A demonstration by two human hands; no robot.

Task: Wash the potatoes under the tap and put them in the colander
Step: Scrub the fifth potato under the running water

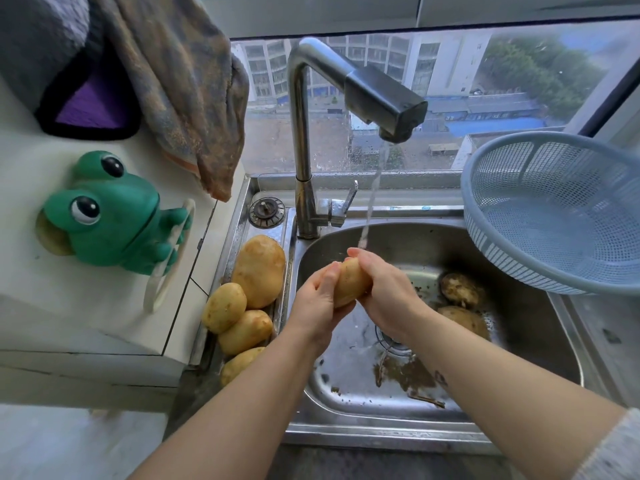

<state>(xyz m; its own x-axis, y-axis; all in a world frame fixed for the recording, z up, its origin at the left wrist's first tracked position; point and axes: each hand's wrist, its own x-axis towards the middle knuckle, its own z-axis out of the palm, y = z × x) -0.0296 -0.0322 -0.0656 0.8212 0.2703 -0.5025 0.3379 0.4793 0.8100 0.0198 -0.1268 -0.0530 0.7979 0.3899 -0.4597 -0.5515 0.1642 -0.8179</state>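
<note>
Over the steel sink (433,244) below a window, left hand (317,299) and right hand (384,289) clasp one potato (349,285) at frame centre. Best to turn it under the tap (381,95) stream, rubbing every side, before moving it to the colander (512,268) at right.

Steel sink (381,434) here: four potatoes (258,270) lined up on its ledge left of the tap (301,133), two muddy potatoes (460,289) in the basin right of it, blue colander (554,216) tilted on the rim further right.

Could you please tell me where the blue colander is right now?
In the head view the colander sits at the right, tilted over the back right corner of the sink, just right of the running tap.
</note>
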